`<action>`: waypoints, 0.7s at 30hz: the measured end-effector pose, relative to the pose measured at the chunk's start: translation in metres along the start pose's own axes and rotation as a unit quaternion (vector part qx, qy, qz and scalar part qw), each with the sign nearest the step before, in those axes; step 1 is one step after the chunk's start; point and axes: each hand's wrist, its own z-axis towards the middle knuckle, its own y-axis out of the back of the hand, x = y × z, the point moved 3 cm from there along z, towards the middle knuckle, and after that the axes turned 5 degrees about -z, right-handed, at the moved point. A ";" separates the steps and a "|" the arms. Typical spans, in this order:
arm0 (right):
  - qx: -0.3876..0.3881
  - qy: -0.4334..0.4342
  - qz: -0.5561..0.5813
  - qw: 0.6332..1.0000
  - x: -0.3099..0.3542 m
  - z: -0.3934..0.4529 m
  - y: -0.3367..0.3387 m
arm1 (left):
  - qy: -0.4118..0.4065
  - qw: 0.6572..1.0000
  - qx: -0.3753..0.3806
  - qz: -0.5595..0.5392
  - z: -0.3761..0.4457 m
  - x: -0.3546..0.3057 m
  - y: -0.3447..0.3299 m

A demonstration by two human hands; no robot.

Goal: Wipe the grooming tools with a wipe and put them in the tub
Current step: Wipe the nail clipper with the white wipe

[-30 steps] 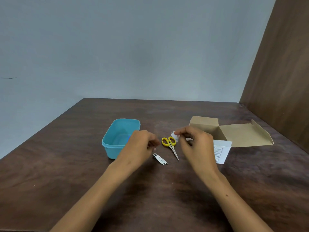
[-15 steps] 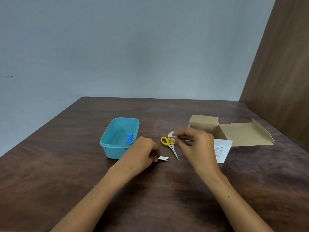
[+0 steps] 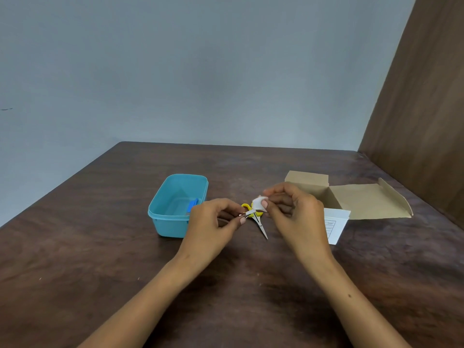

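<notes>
Steel clipper sits pinched in our left hand, lifted off the table near its middle, just right of the tub. Our right hand pinches the folded wipe at the fingertips, close to the clipper's free end; whether the two touch we cannot tell. We judge the main risk to be a slip: the clipper is small and smooth, held by one end only, so firm wiping pressure could lever it out of the pinch onto the scissors lying directly below. A damp wipe would worsen this. One second ago the clipper lay on the table left of the scissors; the left hand has since reached down and raised it toward the wipe.
</notes>
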 end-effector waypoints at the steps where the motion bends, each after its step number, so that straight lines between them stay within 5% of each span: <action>1: -0.006 0.007 -0.007 1.000 0.001 0.000 0.000 | 0.003 1.000 -0.005 -0.008 0.000 -0.001 0.001; 13: -0.073 0.147 -0.128 0.978 0.006 -0.003 0.003 | -0.019 0.999 -0.030 -0.037 -0.003 -0.008 0.007; 18: 0.004 0.215 -0.159 0.964 0.009 -0.004 -0.003 | -0.021 0.997 -0.024 -0.068 -0.003 -0.007 0.005; 21: 0.052 0.178 -0.100 0.978 0.011 -0.006 -0.005 | 0.005 0.993 -0.030 -0.114 -0.001 -0.003 0.008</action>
